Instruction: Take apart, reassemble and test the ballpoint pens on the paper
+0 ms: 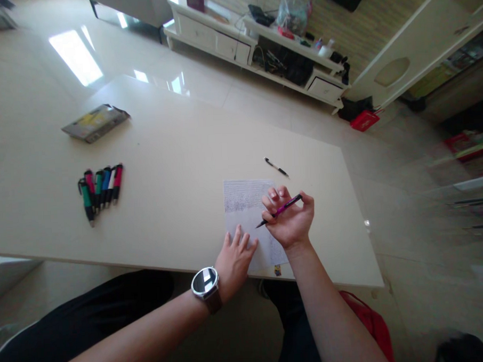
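Note:
A sheet of paper (243,218) with dense dark marks across its far part lies near the front edge of the table. My left hand (235,256) rests on its lower left, fingers spread flat, a round watch (205,282) on the wrist. In my right hand (293,221), turned palm up above the paper's right side, is a purple and black pen (285,207). Its dark tip points down and left over the sheet, and the thumb is at its other end. Just beyond that hand lies a slim black and white pen (276,167).
Several thick coloured pens (101,188) lie side by side on the left of the white table (176,152). Behind them is a grey and yellow packet (97,123). Across the floor stands a white cabinet (215,38) with things on top.

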Demonstrator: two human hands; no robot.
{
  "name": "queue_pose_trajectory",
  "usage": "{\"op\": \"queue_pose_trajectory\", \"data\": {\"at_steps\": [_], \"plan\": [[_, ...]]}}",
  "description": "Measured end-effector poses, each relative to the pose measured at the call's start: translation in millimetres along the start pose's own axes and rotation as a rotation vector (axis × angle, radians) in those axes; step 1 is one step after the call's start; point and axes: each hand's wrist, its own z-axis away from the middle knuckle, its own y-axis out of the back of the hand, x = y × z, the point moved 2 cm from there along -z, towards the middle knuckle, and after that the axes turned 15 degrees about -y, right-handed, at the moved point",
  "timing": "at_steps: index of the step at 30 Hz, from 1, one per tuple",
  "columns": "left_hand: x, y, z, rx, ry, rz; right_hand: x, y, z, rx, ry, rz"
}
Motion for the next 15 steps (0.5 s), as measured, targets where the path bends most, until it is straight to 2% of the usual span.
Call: {"op": "queue_pose_trajectory", "data": {"at_steps": [5,15], "plan": [[1.7,1.1,-1.0,-0.017,-0.007,0.018,-0.4,0.8,0.4,0.015,0.014,0.023],[1.4,-1.0,-2.9,-0.035,-0.009,0.012,0.4,-0.1,2.8,-0.069,-0.042,-0.182]]}}
